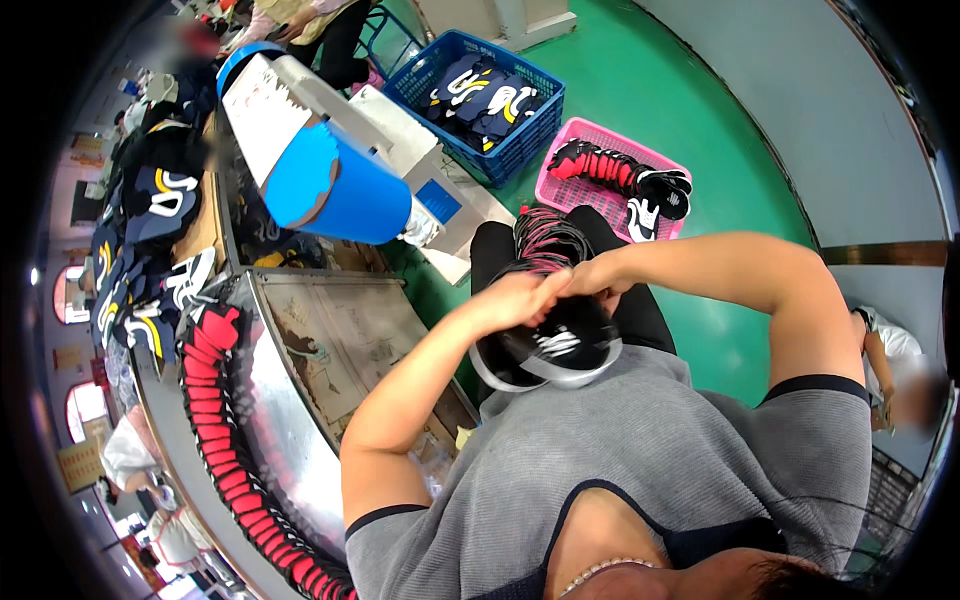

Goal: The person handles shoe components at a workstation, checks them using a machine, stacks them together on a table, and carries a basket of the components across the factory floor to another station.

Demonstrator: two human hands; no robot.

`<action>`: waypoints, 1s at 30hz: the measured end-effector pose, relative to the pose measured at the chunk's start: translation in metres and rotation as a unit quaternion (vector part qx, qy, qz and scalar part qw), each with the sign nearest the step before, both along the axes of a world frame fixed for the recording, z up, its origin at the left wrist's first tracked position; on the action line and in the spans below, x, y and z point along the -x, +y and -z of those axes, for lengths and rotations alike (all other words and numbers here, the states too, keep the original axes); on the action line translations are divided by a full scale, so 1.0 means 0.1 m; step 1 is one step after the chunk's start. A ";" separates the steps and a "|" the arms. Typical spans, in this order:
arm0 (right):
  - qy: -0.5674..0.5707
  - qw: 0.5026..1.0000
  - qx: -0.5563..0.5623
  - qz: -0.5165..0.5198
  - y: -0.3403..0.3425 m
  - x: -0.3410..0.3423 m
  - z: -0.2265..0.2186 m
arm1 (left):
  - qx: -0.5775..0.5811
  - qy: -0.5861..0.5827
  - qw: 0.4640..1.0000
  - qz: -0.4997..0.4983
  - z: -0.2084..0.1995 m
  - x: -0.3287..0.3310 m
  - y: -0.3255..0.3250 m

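My left hand [516,300] and my right hand [599,280] come together over my lap, both closed at the upper edge of a black shoe upper [570,340]. The piece has a glossy black face, a white mark and a grey rim. Another grey-rimmed piece [500,365] overlaps it on the left. Beyond my hands, a bundle of black shoe uppers with red edges [550,240] lies across my thighs. My fingertips are partly hidden, so the exact grip on the edge cannot be made out.
At my left, a metal-topped bench [290,430] carries a long row of red and black shoe uppers [212,410]. A machine with a blue cover [335,185] stands ahead left. Beyond are a blue crate [550,110] of dark pieces and a pink basket [570,130]. Other people work nearby.
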State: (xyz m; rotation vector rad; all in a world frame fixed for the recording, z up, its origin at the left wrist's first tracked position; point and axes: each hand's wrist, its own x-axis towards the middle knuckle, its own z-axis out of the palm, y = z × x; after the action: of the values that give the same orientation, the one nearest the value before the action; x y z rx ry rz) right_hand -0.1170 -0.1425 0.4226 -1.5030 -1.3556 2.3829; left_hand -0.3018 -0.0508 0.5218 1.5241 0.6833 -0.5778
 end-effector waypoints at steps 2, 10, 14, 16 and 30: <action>-0.016 0.985 0.141 0.094 0.06 0.03 -0.70 | -0.030 -0.005 0.997 -0.066 0.24 0.45 -0.08; -0.372 0.687 -0.594 0.193 0.00 0.24 -0.53 | 0.138 -0.013 0.961 -0.240 0.31 0.56 -0.32; -0.337 0.817 -0.447 0.139 0.02 0.46 -0.16 | 0.091 -0.051 0.966 -0.238 0.39 0.57 -0.38; -0.281 0.844 -0.437 0.134 0.09 0.38 -0.19 | 0.164 -0.044 0.944 -0.283 0.23 0.72 -0.37; -0.288 0.756 -0.577 0.110 0.25 0.56 -1.18 | -0.309 -0.277 0.895 -0.162 -0.10 1.05 -0.44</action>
State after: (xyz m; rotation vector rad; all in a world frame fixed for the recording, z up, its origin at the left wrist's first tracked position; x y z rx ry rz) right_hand -0.1730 -0.1174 0.5410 -1.7115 -1.9610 0.5105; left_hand -0.4067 -0.0946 0.5323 1.9826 0.6774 0.3727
